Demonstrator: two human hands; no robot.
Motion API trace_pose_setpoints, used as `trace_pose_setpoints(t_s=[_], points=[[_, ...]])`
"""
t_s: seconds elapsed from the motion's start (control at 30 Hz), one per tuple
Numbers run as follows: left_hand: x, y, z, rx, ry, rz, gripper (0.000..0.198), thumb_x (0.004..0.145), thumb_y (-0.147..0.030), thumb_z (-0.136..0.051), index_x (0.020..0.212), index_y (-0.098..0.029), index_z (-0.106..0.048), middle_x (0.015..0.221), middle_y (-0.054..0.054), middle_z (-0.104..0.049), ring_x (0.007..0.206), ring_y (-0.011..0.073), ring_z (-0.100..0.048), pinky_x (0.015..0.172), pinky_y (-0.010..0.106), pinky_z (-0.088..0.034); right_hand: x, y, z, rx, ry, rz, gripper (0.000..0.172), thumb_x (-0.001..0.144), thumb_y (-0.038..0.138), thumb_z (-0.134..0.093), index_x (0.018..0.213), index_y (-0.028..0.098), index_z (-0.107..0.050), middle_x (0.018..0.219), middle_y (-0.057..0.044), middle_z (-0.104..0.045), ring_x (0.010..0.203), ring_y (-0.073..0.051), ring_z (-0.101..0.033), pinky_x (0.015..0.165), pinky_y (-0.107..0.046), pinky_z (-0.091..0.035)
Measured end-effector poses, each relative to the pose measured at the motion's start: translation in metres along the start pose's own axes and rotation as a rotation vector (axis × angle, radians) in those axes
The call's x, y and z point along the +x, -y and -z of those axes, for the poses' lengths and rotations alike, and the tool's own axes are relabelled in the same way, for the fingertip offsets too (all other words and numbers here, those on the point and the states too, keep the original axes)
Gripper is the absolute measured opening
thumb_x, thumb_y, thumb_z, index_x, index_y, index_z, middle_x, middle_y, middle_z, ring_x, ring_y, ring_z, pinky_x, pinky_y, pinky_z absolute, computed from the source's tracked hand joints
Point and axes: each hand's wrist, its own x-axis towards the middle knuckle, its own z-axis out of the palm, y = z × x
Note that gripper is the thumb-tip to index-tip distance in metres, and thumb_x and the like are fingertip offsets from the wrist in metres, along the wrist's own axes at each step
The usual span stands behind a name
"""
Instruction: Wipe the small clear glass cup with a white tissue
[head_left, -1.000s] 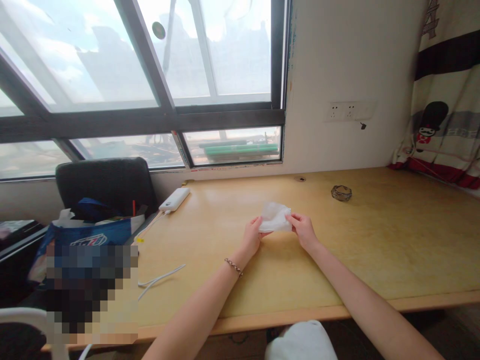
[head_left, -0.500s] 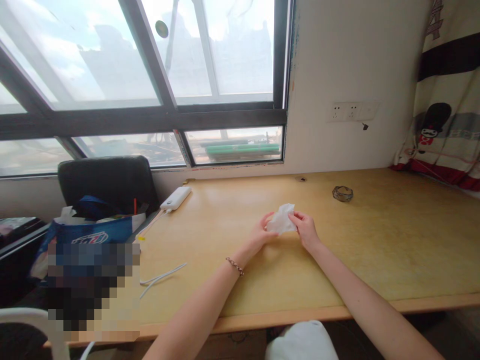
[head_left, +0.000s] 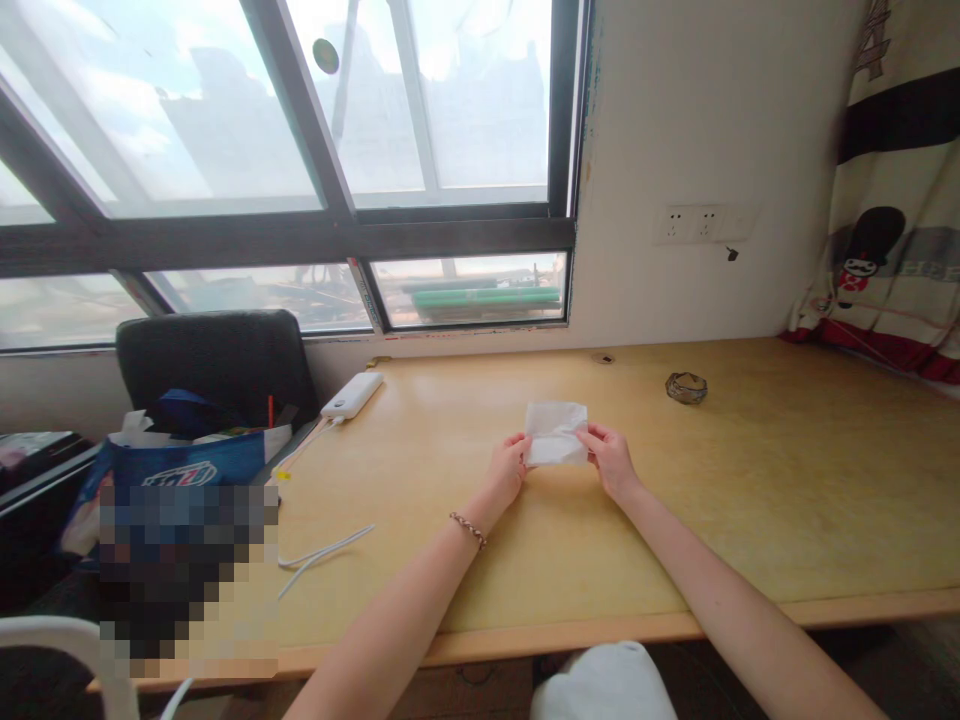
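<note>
A small white folded tissue [head_left: 556, 432] is held just above the wooden desk [head_left: 787, 480], near its middle. My left hand [head_left: 506, 468] pinches the tissue's left edge, and a braided bracelet sits on that wrist. My right hand [head_left: 611, 458] pinches the right edge. Both hands have their fingers closed on the tissue, which is stretched roughly flat between them.
A white power bank [head_left: 351, 395] lies at the desk's back left with a white cable [head_left: 322, 555] trailing off the edge. A small round dish [head_left: 685, 386] sits at the back right. A black chair [head_left: 214, 365] with a blue bag [head_left: 176, 465] stands left. A curtain [head_left: 889, 220] hangs at the right.
Half a second ago the tissue was crumpled between hands held close together. Now the hands have drawn apart and the tissue is spread into a flat rectangle.
</note>
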Motion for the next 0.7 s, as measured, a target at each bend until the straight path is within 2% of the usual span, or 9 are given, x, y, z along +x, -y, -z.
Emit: trace_pose_setpoints(t_s=[0.07, 0.17, 0.27, 0.43, 0.53, 0.7], points=[[-0.002, -0.005, -0.001, -0.047, 0.009, 0.02, 0.021, 0.058, -0.018, -0.065, 0.078, -0.013, -0.059, 0.075, 0.005, -0.063, 0.066, 0.0159, -0.058, 0.058, 0.025, -0.048, -0.002, 0.002, -0.001, 0.003, 0.029, -0.013, 0.025, 0.058, 0.034, -0.065, 0.076, 0.017, -0.064, 0.077, -0.004, -0.067, 0.064, -0.018, -0.059, 0.055, -0.028, -0.047], [-0.006, -0.012, -0.003, -0.048, 0.09, 0.076, 0.023, 0.062, -0.022, -0.065, 0.083, -0.013, -0.061, 0.083, 0.007, -0.064, 0.071, 0.0177, -0.059, 0.06, 0.027, -0.049, -0.006, 0.007, -0.003, -0.007, 0.083, -0.021, 0.025, 0.058, 0.033, -0.064, 0.078, 0.017, -0.064, 0.078, -0.003, -0.067, 0.066, -0.018, -0.059, 0.054, -0.027, -0.047], [-0.01, -0.014, -0.006, 0.013, 0.166, 0.123, 0.029, 0.061, -0.025, -0.068, 0.086, -0.01, -0.062, 0.082, 0.01, -0.065, 0.067, 0.0175, -0.059, 0.059, 0.026, -0.048, -0.008, 0.009, -0.005, -0.031, 0.132, -0.031, 0.028, 0.059, 0.034, -0.064, 0.082, 0.018, -0.063, 0.079, -0.003, -0.067, 0.065, -0.018, -0.059, 0.052, -0.025, -0.046], [-0.012, -0.011, -0.007, 0.078, 0.161, 0.072, 0.034, 0.053, -0.02, -0.074, 0.083, -0.008, -0.063, 0.079, 0.009, -0.065, 0.064, 0.0177, -0.06, 0.06, 0.026, -0.046, -0.007, 0.004, -0.008, -0.026, 0.226, -0.04, 0.035, 0.057, 0.038, -0.067, 0.085, 0.017, -0.065, 0.076, -0.005, -0.067, 0.065, -0.02, -0.06, 0.056, -0.029, -0.046], [-0.01, -0.009, -0.005, 0.087, 0.148, 0.061, 0.031, 0.055, -0.022, -0.073, 0.081, -0.008, -0.063, 0.078, 0.009, -0.065, 0.063, 0.0168, -0.059, 0.059, 0.026, -0.045, -0.005, 0.003, -0.007, -0.04, 0.207, -0.014, 0.031, 0.057, 0.037, -0.067, 0.08, 0.016, -0.065, 0.072, -0.003, -0.066, 0.061, -0.019, -0.058, 0.056, -0.029, -0.045], [-0.006, -0.01, -0.003, 0.083, 0.142, 0.068, 0.026, 0.059, -0.026, -0.071, 0.077, -0.008, -0.064, 0.074, 0.009, -0.065, 0.062, 0.016, -0.057, 0.058, 0.025, -0.044, -0.003, 0.006, -0.003, -0.004, 0.155, -0.015, 0.019, 0.062, 0.034, -0.062, 0.071, 0.018, -0.064, 0.059, 0.001, -0.061, 0.045, -0.012, -0.047, 0.039, -0.023, -0.036]])
